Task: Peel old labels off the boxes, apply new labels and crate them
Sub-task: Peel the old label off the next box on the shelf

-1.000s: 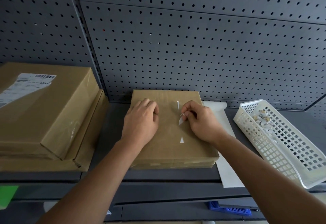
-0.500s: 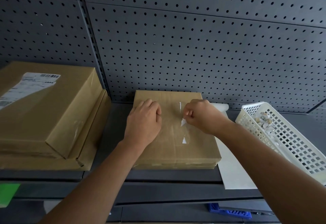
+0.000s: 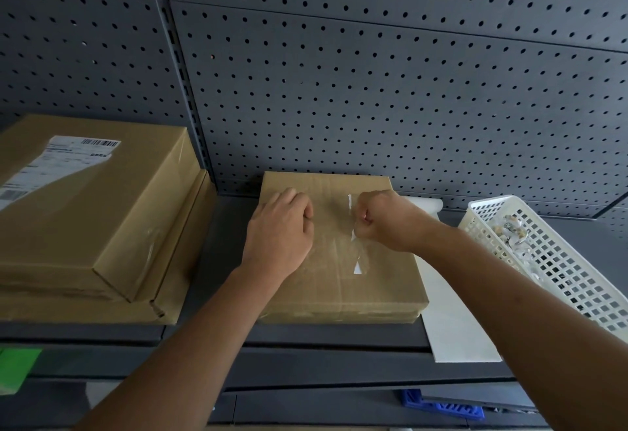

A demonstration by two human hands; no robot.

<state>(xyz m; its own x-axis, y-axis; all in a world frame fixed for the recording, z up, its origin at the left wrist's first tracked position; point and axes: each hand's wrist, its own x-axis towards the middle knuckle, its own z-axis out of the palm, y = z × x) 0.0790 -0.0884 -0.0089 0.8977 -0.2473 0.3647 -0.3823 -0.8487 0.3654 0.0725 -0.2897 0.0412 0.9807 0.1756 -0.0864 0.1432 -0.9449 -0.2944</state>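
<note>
Bracing the cardboard box with curled left hand, pinching a label scrap in right hand (two slivers remaining); relabelling, crating undone.

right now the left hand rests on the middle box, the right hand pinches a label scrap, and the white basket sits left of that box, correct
Not quite. The head view shows the white basket to the right of the middle box, not left. The rest stands: the left hand rests on it and the right hand pinches a label scrap.
</note>
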